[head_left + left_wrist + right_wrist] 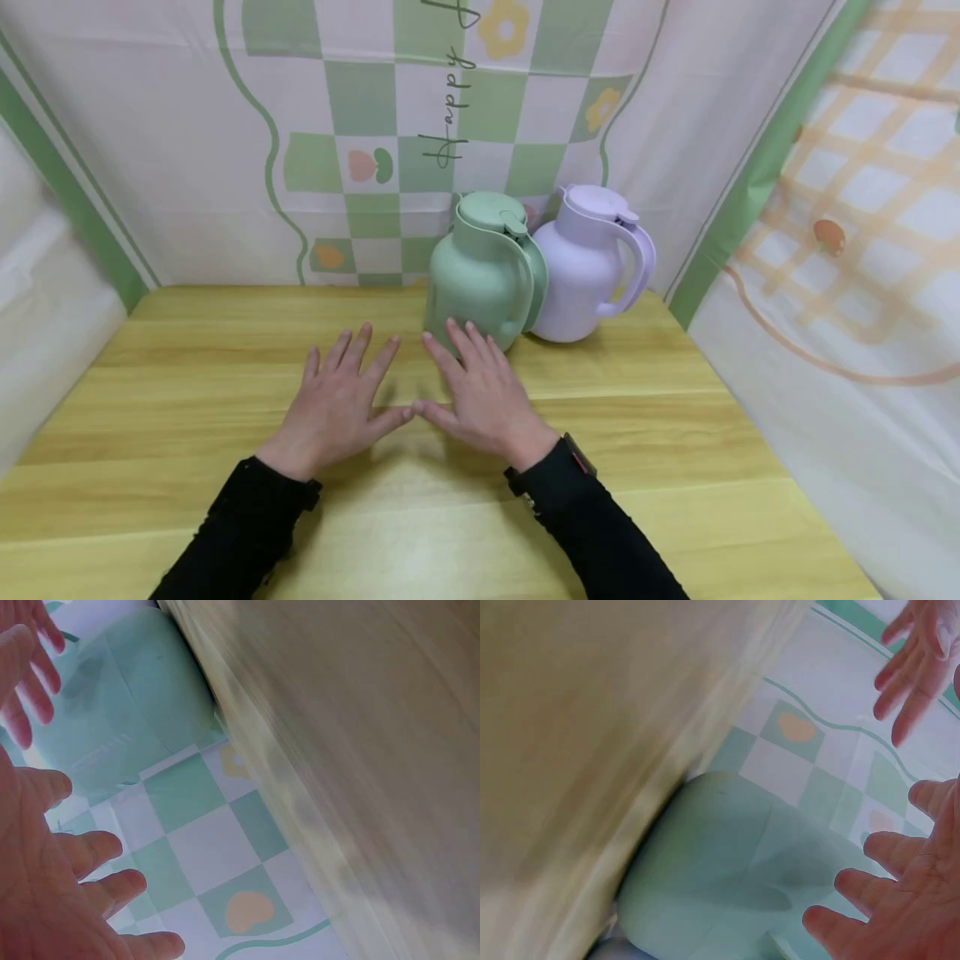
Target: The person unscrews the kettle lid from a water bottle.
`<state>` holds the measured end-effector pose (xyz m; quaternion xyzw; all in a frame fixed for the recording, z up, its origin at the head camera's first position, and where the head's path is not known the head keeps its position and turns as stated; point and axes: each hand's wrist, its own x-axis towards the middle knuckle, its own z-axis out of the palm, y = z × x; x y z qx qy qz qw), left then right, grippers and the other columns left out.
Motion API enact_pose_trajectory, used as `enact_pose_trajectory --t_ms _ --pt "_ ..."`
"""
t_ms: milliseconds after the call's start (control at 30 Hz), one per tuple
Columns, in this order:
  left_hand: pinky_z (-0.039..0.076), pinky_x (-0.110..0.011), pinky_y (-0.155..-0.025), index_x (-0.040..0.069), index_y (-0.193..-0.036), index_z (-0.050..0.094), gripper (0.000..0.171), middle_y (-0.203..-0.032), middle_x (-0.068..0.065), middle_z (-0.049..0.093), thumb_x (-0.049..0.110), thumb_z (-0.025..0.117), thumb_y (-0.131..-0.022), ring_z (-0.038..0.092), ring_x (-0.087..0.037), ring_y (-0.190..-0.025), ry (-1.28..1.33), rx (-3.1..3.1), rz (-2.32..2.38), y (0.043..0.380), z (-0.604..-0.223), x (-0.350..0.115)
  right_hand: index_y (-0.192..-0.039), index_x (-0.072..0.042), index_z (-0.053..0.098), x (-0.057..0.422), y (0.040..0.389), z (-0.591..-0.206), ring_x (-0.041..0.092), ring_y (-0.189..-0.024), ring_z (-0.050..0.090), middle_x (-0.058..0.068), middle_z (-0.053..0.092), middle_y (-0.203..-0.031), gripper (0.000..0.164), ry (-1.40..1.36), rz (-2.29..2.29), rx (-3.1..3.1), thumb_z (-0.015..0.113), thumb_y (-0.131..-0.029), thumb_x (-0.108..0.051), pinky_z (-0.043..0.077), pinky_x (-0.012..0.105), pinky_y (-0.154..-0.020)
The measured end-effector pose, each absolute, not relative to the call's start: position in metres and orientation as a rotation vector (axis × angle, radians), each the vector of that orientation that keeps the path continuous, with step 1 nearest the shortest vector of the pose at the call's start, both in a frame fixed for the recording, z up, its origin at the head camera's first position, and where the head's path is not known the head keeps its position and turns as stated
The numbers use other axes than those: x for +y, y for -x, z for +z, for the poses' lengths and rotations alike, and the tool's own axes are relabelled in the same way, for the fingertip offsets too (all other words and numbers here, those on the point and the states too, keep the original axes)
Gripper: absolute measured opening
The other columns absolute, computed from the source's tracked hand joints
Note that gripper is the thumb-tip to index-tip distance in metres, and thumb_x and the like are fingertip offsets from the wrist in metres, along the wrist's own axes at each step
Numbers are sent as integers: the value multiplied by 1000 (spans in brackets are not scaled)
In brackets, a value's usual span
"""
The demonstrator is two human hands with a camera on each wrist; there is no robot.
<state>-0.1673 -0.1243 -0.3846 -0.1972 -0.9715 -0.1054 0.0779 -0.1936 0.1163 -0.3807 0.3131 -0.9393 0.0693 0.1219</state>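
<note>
Both hands hover over the table, palms down with fingers spread and nothing held. In the head view the left hand (pixel 333 408) is left of centre. The right hand (pixel 483 392) lies beside it, and the two thumb tips come close together. A green thermos jug (pixel 480 283) stands upright just beyond the right hand, whose fingertips overlap its lower body in this view. Its lid is on and its handle faces right. Beside it on the right stands a lilac thermos jug (pixel 573 275), partly hidden by the green one. Both wrist views show the green jug's body ahead of the fingers.
The wooden table (pixel 420 533) ends at a hanging cloth (pixel 360 100) with green checks and flowers, close behind the jugs. An orange-checked cloth (pixel 862 217) hangs along the right side, and a pale cloth (pixel 52 267) along the left.
</note>
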Motion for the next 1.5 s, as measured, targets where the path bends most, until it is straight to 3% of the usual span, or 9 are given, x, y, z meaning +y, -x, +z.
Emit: enact_pose_trajectory --t_ms 267,567,733,1167,1500 --pt "19 -79 -116 16 -169 18 96 -171 -28 15 75 47 -98 19 -52 -155 628 -2858 -381 168 -381 -122 -169 -24 20 123 193 -368 42 -159 17 18 16 -173 86 -911 288 -2717 40 -101 -73 20 59 -127" --pt "28 -70 -119 7 -167 22 93 -168 -32 21 67 51 -102 25 -51 -154 681 -2752 -581 167 -376 -119 -169 -21 17 128 190 -354 43 -158 20 21 17 -172 91 -945 405 -2626 23 -99 -80 24 61 -125" --pt "34 -66 -118 6 -167 19 90 -169 -29 20 60 53 -104 29 -49 -153 677 -2715 -725 164 -370 -117 -169 -18 17 133 188 -345 43 -157 23 22 19 -171 93 -959 477 -2542 23 -100 -80 27 60 -124" --pt "25 -59 -126 3 -167 15 84 -172 -18 20 48 54 -107 23 -37 -158 688 -2606 -974 162 -362 -112 -164 -4 30 148 187 -325 34 -155 33 25 37 -164 93 -983 654 -2289 29 -102 -75 31 53 -124" --pt "23 -55 -127 5 -168 13 79 -173 -12 18 46 48 -110 22 -33 -159 649 -2552 -1121 163 -351 -103 -162 2 30 167 190 -310 29 -158 27 22 32 -167 92 -944 920 -2095 35 -105 -69 26 45 -128"
